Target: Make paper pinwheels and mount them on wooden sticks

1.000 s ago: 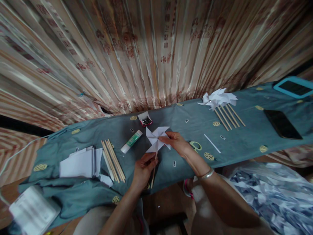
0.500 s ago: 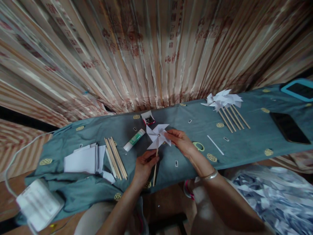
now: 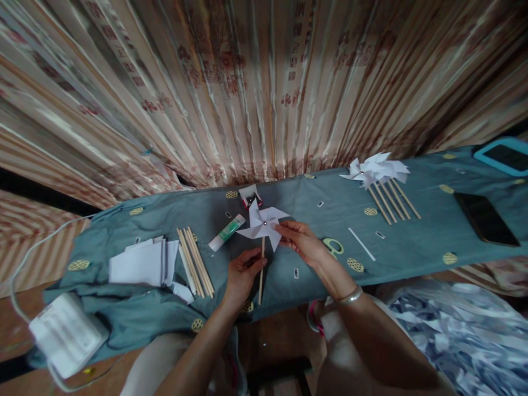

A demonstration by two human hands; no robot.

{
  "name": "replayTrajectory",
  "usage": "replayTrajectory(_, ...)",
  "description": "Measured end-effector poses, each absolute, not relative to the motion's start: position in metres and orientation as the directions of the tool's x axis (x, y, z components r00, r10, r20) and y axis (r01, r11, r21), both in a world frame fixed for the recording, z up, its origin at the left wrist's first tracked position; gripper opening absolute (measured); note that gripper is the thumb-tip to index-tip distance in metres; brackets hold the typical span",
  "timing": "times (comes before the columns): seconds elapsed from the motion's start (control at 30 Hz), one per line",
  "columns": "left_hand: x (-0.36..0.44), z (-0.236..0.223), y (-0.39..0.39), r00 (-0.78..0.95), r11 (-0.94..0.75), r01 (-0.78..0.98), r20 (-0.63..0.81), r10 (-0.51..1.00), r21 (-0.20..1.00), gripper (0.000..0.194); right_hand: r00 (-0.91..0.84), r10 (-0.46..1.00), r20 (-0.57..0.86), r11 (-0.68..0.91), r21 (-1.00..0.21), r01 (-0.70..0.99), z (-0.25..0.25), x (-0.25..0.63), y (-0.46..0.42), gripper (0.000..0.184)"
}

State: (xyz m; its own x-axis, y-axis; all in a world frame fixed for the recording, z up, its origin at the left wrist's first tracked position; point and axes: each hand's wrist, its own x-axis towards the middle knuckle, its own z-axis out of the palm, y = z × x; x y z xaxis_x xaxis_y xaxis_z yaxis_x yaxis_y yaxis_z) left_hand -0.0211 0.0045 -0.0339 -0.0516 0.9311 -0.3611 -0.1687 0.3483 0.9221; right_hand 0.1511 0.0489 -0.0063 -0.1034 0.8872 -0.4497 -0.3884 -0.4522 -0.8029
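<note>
A white paper pinwheel [image 3: 260, 226] with a metal pin at its centre faces up in front of me. Its wooden stick [image 3: 261, 280] is pinched between the thumb and fingers of my left hand [image 3: 243, 275]. My right hand [image 3: 301, 242] has its thumb and fingertips at the right-hand blade of the pinwheel. Just behind the wheel stands a small open box of pins [image 3: 250, 197], partly covered by a blade. To the left lies a green and white glue tube [image 3: 226, 232]. Scissors with pale green handles [image 3: 333, 246] rest beside my right wrist.
Several finished pinwheels [image 3: 381, 169] lie at the back right. A phone [image 3: 487, 219], a blue-framed device [image 3: 503, 155] and a paper strip [image 3: 362, 244] are on the right. Wooden sticks [image 3: 193, 261], stacked paper [image 3: 138, 264] and a white box [image 3: 68, 335] are left. A bag of paper scraps [image 3: 462, 330] stands below right.
The pinwheel's blades have turned about the pin, with my right hand at their edge. My left hand keeps its hold on the stick. The view has shifted slightly.
</note>
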Motion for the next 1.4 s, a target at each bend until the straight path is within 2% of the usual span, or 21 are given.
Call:
replayTrajectory(0.33, -0.022, -0.035, 0.003, -0.049, 0.339, -0.164, -0.350, 0.935, 0.926, 0.034, -0.199, 0.862, -0.466, -0.505, -0.759, -0.412, -0.014, 0.146, 0.047, 0.040)
replayTrajectory(0.63, -0.025, -0.034, 0.005, -0.059, 0.363, -0.201, -0.382, 0.922, 0.910, 0.036, -0.242, 0.827, -0.508, -0.560, -0.702, -0.439, -0.016, 0.140, 0.041, 0.042)
replayTrajectory(0.93, -0.027, -0.030, 0.007, -0.032, 0.446, -0.255, -0.469, 0.883, 0.858, 0.044, 0.022, 0.914, -0.404, -0.354, -0.824, -0.443, -0.015, 0.162, 0.053, 0.042)
replayTrajectory(1.1, -0.026, -0.029, 0.006, 0.001, 0.476, -0.253, -0.491, 0.871, 0.843, 0.047, 0.033, 0.923, -0.384, -0.327, -0.826, -0.459, -0.011, 0.163, 0.059, 0.046)
replayTrajectory(1.4, -0.026, -0.027, 0.006, -0.023, 0.432, -0.227, -0.449, 0.893, 0.873, 0.037, 0.035, 0.925, -0.378, -0.329, -0.844, -0.424, -0.013, 0.159, 0.054, 0.040)
